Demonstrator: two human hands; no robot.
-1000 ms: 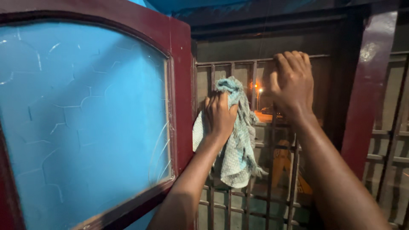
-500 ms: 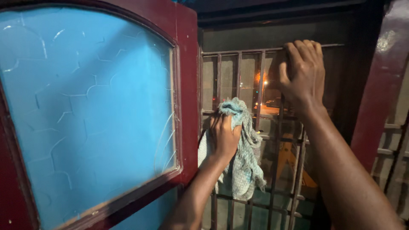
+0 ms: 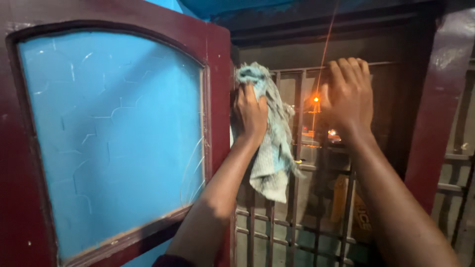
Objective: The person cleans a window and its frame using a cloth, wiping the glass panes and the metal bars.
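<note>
My left hand [image 3: 251, 112] grips a pale blue-green cloth [image 3: 269, 148] and presses it against the upper left of a metal window grille [image 3: 297, 207], right beside the edge of the open window shutter. Most of the cloth hangs loose below my hand. My right hand [image 3: 346, 96] is hooked over the grille's top horizontal bar [image 3: 386, 64], fingers curled around it.
A dark red wooden shutter [image 3: 215, 99] with a blue patterned glass pane [image 3: 114, 133] stands open at the left. Another dark red frame post [image 3: 435, 113] rises at the right. Beyond the grille it is night, with an orange street light [image 3: 315, 99].
My left hand has moved the cloth down and then up along the grille bars, ending higher near the top. My right hand has kept its hold on the top bar.
</note>
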